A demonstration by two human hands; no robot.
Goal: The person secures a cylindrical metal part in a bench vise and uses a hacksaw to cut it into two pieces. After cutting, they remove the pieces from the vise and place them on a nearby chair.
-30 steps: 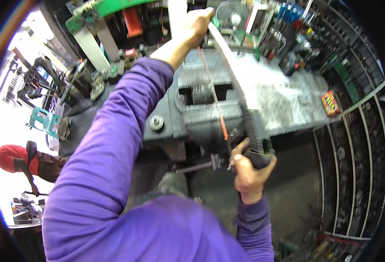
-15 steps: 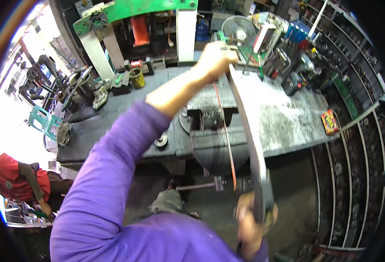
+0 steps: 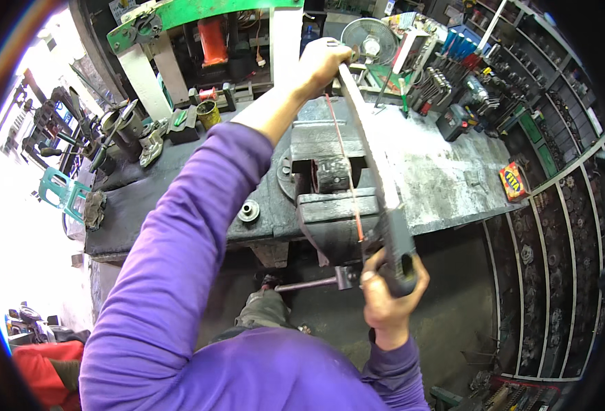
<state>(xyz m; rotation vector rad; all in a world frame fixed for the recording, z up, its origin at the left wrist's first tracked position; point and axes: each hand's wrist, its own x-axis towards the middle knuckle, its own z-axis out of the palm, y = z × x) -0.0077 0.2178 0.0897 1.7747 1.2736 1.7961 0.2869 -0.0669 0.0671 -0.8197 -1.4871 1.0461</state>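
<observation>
Purple long sleeves [image 3: 168, 233] ran up to two bare hands, both closed on a grey-framed hacksaw [image 3: 369, 133] slanting above the bench. The left hand [image 3: 321, 65] had its fingers folded over the frame's far end; the right hand [image 3: 388, 294] was curled round the dark handle [image 3: 401, 246], digits showing on either side. The thin orange-red blade [image 3: 341, 140] crossed the right end of a dark metal cylinder [image 3: 331, 175] gripped in a heavy grey bench vise [image 3: 336, 209]; whether the teeth touched it, one could not tell. The right hand lay past the front edge of the grey metal-topped workbench [image 3: 446, 195], over dark floor [image 3: 446, 294] reaching toward the packed shelves [image 3: 556, 274]. A pale stretch of bench top separated the hacksaw from a red-and-yellow box [image 3: 513, 182] near the right-hand edge. Left of the vise, near the left sleeve, sat a silvery round metal part [image 3: 249, 211].
</observation>
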